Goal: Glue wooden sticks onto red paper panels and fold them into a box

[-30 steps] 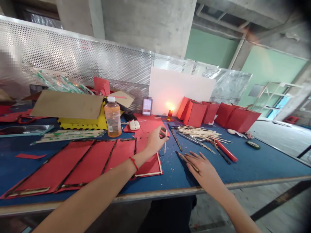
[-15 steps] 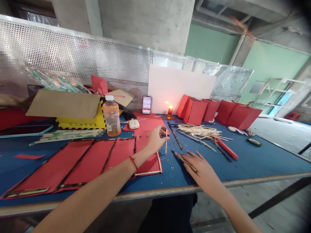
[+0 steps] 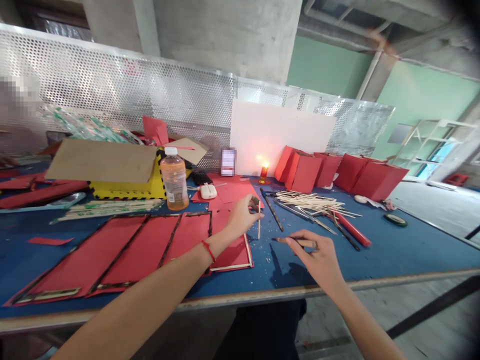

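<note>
A: What's different from half a second ago?

B: The right hand (image 3: 315,252), mostly. It lay flat over the wooden-handled tool (image 3: 282,240) on the worktop (image 3: 390,250); now it has picked it up. The fingers are curled around the handle, thumb along the side, and the dark tip points across toward the left hand (image 3: 243,217). There's a shadow on the blue below, so I'd say the tool is clear of the surface.

A: And the left?

B: Hardly changed. Its fingers still pinch the thin stick (image 3: 259,227) near the top, holding it upright just beyond the right end of the red paper panel (image 3: 127,257). Whether the stick's lower end touches the worktop, I can't tell.

A: So what does the change mean for the work?

B: Both hands are now grasping something: stick in one, tool in the other. In my judgement the right hand has gone from resting to ready. The tip is near the stick but apart from it.

A: Anything else moved around them?

B: Not that matters here. The pile of sticks (image 3: 311,201) lies as it did, the candle (image 3: 264,174) burns behind, and the pale strips (image 3: 230,268) line the panel's near right corner.
</note>
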`<state>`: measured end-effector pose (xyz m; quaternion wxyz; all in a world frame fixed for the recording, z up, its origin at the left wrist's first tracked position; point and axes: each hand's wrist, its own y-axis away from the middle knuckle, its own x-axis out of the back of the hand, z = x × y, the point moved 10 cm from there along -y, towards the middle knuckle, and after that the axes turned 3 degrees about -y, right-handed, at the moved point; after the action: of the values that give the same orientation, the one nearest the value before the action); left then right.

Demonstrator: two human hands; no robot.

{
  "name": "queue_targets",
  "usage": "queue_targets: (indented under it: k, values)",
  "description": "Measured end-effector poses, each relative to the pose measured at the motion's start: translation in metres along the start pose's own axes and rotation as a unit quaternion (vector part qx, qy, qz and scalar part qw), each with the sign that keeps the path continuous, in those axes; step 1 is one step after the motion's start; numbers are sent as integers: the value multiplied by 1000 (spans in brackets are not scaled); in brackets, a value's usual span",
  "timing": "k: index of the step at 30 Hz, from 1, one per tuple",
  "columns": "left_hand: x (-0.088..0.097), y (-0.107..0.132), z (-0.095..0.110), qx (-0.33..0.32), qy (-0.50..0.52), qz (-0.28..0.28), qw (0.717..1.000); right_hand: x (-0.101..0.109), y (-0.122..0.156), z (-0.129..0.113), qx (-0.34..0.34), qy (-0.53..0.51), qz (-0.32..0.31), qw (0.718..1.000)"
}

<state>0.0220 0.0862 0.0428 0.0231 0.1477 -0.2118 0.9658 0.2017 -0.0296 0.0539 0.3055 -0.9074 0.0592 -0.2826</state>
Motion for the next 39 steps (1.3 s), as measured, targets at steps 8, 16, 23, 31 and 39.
queue_targets:
  k: [8, 16, 23, 31, 39]
  values:
    - [3, -1, 7, -30, -38, 1, 999, -17, -37, -33, 86, 24, 15, 996]
    - [-1, -2, -4, -33, -55, -2, 998, -58, -71, -20, 14, -155, -43, 987]
    - [-1, -2, -4, -38, -61, 2, 997, -82, -75, -16, -37, -270, -74, 959]
    - [-1, -6, -8, -35, -53, 4, 998, -94, -81, -10, -80, -401, -34, 912]
    - [-6, -11, -18, -37, -22, -15, 999, -100, -82, -16, -67, -489, 13, 870]
